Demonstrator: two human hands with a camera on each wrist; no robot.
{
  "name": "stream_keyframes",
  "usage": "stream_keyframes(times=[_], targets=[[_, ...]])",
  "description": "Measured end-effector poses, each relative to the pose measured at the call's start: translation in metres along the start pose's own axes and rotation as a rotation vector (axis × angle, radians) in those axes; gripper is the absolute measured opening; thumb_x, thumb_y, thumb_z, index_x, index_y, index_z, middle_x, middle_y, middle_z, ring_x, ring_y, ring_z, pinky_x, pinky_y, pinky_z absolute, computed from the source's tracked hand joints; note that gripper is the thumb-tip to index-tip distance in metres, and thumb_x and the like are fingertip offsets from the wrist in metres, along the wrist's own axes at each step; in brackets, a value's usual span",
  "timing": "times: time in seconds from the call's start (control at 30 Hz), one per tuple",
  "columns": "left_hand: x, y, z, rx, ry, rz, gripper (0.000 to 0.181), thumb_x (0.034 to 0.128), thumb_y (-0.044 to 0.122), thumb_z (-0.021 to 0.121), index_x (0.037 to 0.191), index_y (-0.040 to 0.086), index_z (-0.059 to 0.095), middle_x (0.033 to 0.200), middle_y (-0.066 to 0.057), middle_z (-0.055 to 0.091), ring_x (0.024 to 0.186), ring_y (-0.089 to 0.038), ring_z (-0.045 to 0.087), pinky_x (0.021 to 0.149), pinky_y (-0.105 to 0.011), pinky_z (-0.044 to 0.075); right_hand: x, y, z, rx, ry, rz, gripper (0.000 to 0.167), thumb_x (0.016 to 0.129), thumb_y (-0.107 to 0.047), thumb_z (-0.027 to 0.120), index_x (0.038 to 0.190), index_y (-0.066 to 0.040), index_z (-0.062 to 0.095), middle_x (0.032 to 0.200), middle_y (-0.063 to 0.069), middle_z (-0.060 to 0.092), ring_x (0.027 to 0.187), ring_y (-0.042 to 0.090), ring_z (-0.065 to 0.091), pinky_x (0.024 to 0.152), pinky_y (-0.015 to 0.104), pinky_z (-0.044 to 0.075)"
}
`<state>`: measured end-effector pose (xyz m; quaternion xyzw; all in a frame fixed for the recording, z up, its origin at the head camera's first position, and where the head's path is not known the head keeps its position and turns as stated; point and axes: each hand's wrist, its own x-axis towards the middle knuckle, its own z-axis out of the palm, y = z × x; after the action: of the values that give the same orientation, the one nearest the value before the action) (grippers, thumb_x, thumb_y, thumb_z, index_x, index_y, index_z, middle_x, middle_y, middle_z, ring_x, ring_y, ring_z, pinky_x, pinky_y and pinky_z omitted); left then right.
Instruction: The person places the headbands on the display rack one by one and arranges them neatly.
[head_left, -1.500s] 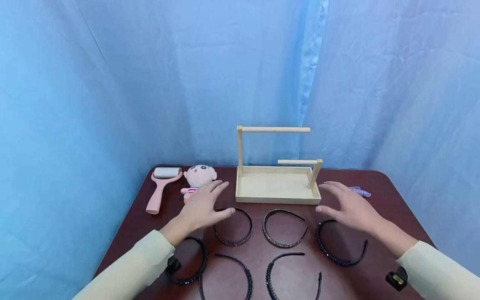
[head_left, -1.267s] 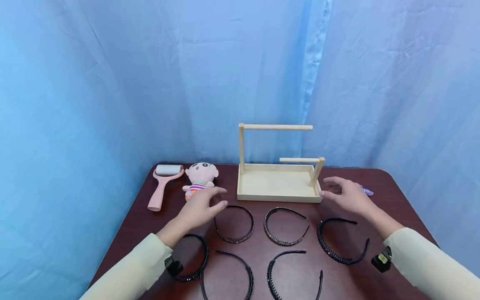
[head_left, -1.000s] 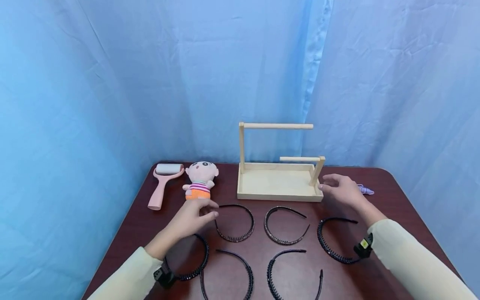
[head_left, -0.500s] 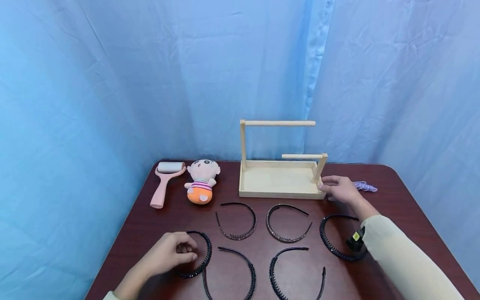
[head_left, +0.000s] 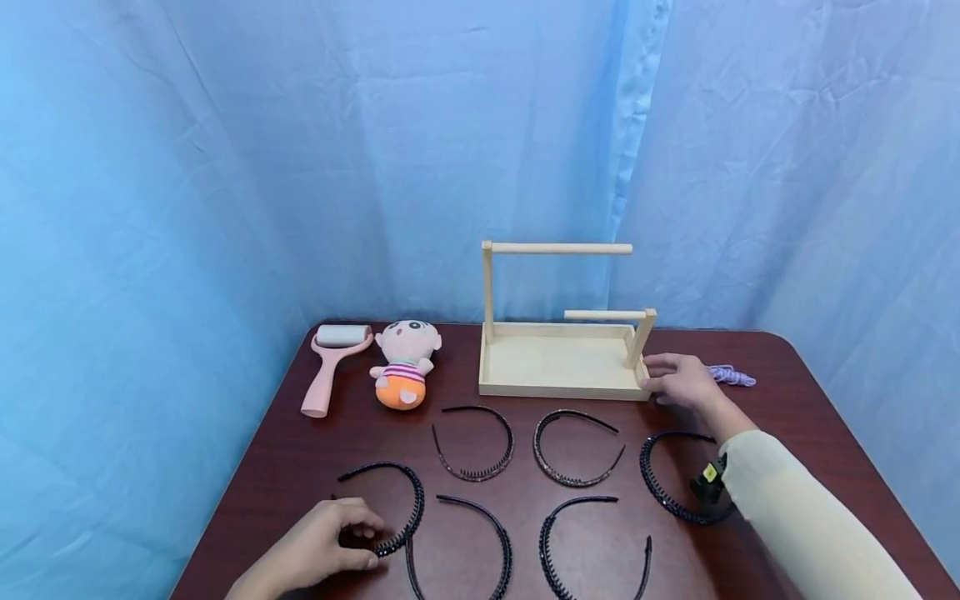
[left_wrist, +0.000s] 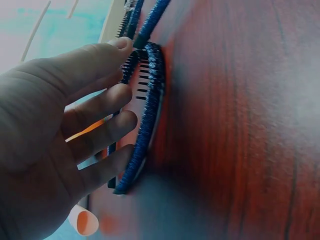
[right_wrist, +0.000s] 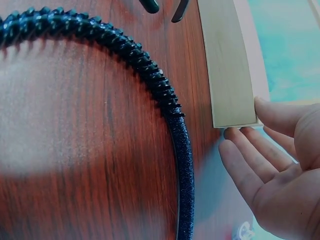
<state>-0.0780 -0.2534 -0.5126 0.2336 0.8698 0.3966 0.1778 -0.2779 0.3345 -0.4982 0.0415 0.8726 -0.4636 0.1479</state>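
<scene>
My left hand [head_left: 318, 542] hovers low over a black toothed headband [head_left: 420, 492] at the table's left front. In the left wrist view its fingers [left_wrist: 102, 135] are spread and slightly bent beside the dark glittery band [left_wrist: 150, 110]; nothing is gripped. Far right, my right hand [head_left: 682, 383] holds the right end of a pale wooden rack [head_left: 558, 392], which has a tray base and two rods at different heights. The right wrist view has the thumb on the rim of the wooden rack [right_wrist: 230, 75] and the fingers [right_wrist: 240, 165] against its end.
Several more headbands lie on the dark red table [head_left: 247, 517], among them a speckled one [head_left: 480, 477] and a black one [head_left: 663, 496] below my right wrist. A pink lint roller [head_left: 324, 379] and a plush doll [head_left: 405, 367] lie back left. Purple cord [head_left: 731, 375] lies back right.
My left hand has come back from beside the doll, toward me, to the left front headband. My right hand has moved in against the rack's right end and taken hold there.
</scene>
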Motion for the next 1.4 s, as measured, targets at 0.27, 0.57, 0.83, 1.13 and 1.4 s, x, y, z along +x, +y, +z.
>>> stream_keyframes(times=[0.27,0.57,0.83,1.13,1.4], targets=[[0.001,0.002,0.007,0.087,-0.028,-0.027,0.03,0.0851,0.038,0.084,0.11,0.023,0.079,0.095,0.018,0.065,0.086,0.001,0.057,0.074,-0.025,0.052,0.002,0.004,-0.003,0.04,-0.004,0.011,0.062,0.101,-0.016,0.067,0.154,0.001,0.041,0.149,0.032,0.049,0.126,0.042,0.06,0.09,0.049,0.059],[0.003,0.001,0.013,0.213,-0.009,-0.005,0.03,0.0839,0.038,0.084,0.109,0.023,0.08,0.096,0.021,0.065,0.09,0.001,0.056,0.078,-0.028,0.052,0.001,0.006,-0.007,0.042,0.004,0.043,0.061,0.101,-0.019,0.067,0.152,0.004,0.042,0.147,0.034,0.05,0.126,0.043,0.06,0.087,0.045,0.061],[0.006,0.003,0.014,0.283,0.002,0.008,0.023,0.0835,0.029,0.085,0.106,0.023,0.081,0.093,0.022,0.062,0.087,0.003,0.054,0.076,-0.027,0.052,0.002,0.008,-0.007,0.037,0.008,0.062,0.057,0.103,-0.021,0.065,0.152,0.002,0.046,0.145,0.032,0.053,0.125,0.043,0.061,0.084,0.043,0.062],[0.007,0.003,0.013,0.29,-0.03,-0.01,0.017,0.0863,0.024,0.083,0.103,0.023,0.082,0.089,0.022,0.061,0.081,0.005,0.052,0.07,-0.026,0.049,0.003,0.008,-0.002,0.046,0.005,0.066,0.056,0.102,-0.019,0.067,0.151,0.001,0.048,0.145,0.032,0.053,0.122,0.042,0.064,0.083,0.044,0.062],[0.005,0.004,0.011,0.317,-0.028,0.019,0.015,0.0882,0.023,0.081,0.103,0.023,0.081,0.088,0.022,0.061,0.078,0.007,0.052,0.067,-0.024,0.049,0.002,0.006,-0.001,0.04,0.006,0.079,0.056,0.102,-0.019,0.066,0.151,0.001,0.048,0.145,0.032,0.052,0.123,0.043,0.062,0.083,0.043,0.062]])
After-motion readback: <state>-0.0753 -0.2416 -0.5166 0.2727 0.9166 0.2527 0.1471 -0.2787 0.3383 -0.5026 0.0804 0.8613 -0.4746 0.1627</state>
